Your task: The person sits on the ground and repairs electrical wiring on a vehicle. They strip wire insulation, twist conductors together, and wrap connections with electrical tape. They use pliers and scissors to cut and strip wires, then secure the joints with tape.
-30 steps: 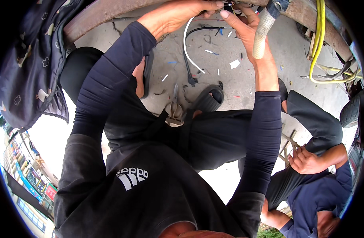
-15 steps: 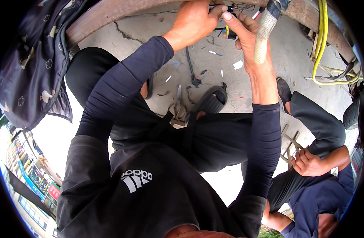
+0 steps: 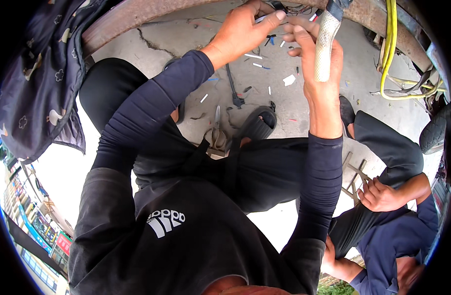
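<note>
My left hand (image 3: pixel 247 30) is closed at the top edge, its thumb stretched along a small black piece (image 3: pixel 277 6) by thin wires (image 3: pixel 298 9). What lies between the fingers is mostly hidden. Facing it, my right hand (image 3: pixel 320 59) has its fingers apart and slightly smeared, and I see nothing held in them. A pale mesh-textured tube (image 3: pixel 329 46) with a dark wrapped end hangs in front of this hand and covers part of it.
A rusty beam (image 3: pixel 122 23) arches overhead. Scissors (image 3: pixel 216 130), a black plug cable (image 3: pixel 235 93) and scraps lie on the concrete by my sandal (image 3: pixel 255 125). Yellow cables (image 3: pixel 390 54) hang right. A co-worker's hand (image 3: pixel 383 195) rests near a wooden stool (image 3: pixel 354 177).
The black, yellow-marked round thing that was in my right hand's fingers no longer shows there. My hands have moved slightly apart, and the right fingers have spread.
</note>
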Tool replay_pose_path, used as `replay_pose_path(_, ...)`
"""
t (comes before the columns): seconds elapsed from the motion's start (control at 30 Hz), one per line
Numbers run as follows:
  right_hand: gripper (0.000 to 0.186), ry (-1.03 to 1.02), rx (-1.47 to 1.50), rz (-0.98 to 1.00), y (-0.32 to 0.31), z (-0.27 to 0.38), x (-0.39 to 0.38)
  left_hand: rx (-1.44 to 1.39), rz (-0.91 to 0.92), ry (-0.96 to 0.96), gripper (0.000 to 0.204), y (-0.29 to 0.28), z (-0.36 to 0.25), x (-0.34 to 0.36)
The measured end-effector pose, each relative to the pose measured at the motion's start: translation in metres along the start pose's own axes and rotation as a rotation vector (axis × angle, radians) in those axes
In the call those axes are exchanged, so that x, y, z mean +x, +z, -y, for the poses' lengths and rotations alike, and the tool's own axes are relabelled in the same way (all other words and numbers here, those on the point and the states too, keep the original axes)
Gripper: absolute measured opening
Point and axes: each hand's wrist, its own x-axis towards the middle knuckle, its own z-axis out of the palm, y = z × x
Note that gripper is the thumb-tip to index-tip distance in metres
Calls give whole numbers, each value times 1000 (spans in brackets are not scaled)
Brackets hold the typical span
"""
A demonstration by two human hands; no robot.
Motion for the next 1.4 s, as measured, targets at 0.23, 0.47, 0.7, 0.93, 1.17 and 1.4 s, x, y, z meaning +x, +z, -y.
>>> replay_pose_path(0.23, 49, -138, 35, 54, -1, -45, 43, -284, 125, -137, 42, -5, 22, 32)
replay_pose_path(0.47, 45, 65, 77, 258, -2, -35, 72, -543, 331, -339, 42, -20, 4, 38)
replay_pose_path(0.7, 65, -119, -158, 179, -15, -32, 67, 127, 280, 150, 42, -32, 9, 38)
replay_pose_path(0.93, 78, 80, -212, 90, -12, -29, 42, 432, 22, -22, 49, -12, 10, 26)
replay_pose_path(1.17, 71, 76, -49, -35, 15, -3, 16, 339, 30, 145, 31, -11, 15, 10)
replay_pose_path(1.4, 52, -78, -180, 37, 3, -5, 2, 243, 21, 253, 30, -10, 19, 5)
